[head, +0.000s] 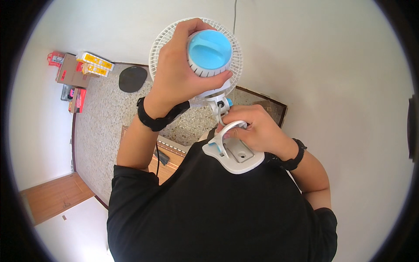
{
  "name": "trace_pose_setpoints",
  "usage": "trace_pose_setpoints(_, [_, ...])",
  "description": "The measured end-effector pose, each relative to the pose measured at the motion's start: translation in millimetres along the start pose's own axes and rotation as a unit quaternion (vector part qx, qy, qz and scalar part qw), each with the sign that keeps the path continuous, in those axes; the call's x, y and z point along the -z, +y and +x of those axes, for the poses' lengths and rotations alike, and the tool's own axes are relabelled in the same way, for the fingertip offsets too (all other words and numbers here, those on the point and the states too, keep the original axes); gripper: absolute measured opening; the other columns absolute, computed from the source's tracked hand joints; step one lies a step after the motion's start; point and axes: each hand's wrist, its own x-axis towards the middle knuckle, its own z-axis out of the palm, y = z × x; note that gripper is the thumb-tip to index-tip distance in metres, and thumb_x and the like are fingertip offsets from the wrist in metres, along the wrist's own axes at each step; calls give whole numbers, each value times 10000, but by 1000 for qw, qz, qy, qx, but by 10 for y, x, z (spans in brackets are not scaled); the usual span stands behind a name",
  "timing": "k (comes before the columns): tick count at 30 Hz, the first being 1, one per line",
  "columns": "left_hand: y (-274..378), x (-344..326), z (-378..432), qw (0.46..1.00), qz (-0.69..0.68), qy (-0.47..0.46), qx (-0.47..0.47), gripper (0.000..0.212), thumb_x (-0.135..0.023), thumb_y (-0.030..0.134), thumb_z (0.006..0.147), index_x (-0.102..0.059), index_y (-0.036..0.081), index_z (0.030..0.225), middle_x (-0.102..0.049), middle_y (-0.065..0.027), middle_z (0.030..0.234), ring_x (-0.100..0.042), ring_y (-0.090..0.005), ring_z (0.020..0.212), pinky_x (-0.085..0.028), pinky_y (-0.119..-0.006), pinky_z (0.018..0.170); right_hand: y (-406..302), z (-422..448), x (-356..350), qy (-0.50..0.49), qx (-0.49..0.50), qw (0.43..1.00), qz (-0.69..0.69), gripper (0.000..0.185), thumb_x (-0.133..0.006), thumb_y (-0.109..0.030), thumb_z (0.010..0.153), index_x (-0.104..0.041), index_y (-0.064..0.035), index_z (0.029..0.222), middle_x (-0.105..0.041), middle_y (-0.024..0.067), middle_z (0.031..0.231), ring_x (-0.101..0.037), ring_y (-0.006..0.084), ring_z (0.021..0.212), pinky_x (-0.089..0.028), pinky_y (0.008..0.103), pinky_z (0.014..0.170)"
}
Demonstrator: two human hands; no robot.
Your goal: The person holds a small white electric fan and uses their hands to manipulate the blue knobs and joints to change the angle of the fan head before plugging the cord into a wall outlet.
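My left hand point(178, 62) grips the motor housing of a small white clip-on fan point(238, 59), its thumb below and its fingers over the top. A light blue cap point(210, 49) covers the back of the housing, and the round wire grille stands beyond it. Below the housing is a white neck joint with a blue knob point(229, 102) and a grey cord. My right hand point(253, 126) is closed around the stem and clip part under the joint. The white clip base point(240, 165) rests against my black shirt. Part of the stem is hidden by my right fingers.
Yellow-and-white boxes point(96, 62), a brown cardboard box point(72, 71) and a dark round mat point(132, 79) are on the speckled floor at the left. A woven mat point(170, 160) lies below me. White walls stand ahead and at the right; a wooden door point(59, 196) is at lower left.
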Motion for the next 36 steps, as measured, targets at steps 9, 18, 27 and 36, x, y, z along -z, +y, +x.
trace_pose_setpoints(9, [-99,-29,-25,996,-68,30,-58,839,-946,251,620,-476,43,1283,-695,-119,1147,-708,-246,1018,-567,-342,887,18,-3,12,-14,10,1000,-21,199,-743,-2,812,-698,-30,1004,-702,158,950,-672,370,867,-530,415,763])
trace_pose_setpoints(18, [-263,-46,-110,994,-70,25,76,787,-936,294,650,-495,32,1247,-702,-130,1060,-713,-238,969,-569,-352,864,35,-21,-37,-9,17,998,-62,226,-725,-2,813,-703,-47,1033,-655,156,910,-656,381,838,-519,435,726])
trace_pose_setpoints(27, [-413,-121,-226,977,-154,27,144,777,-936,292,672,-488,12,1242,-672,-127,1096,-673,-198,1004,-557,-345,889,94,-43,-25,-20,37,991,-128,349,-712,15,804,-683,-73,1140,-639,159,934,-652,382,824,-529,438,723])
trace_pose_setpoints(36, [-341,-200,-330,973,-176,29,146,772,-938,251,665,-488,11,1245,-678,-123,1108,-669,-188,1021,-548,-335,907,225,-277,187,-22,-101,964,243,569,-707,-48,863,-492,-44,1390,-675,205,1248,-700,278,1131,-524,374,1023])
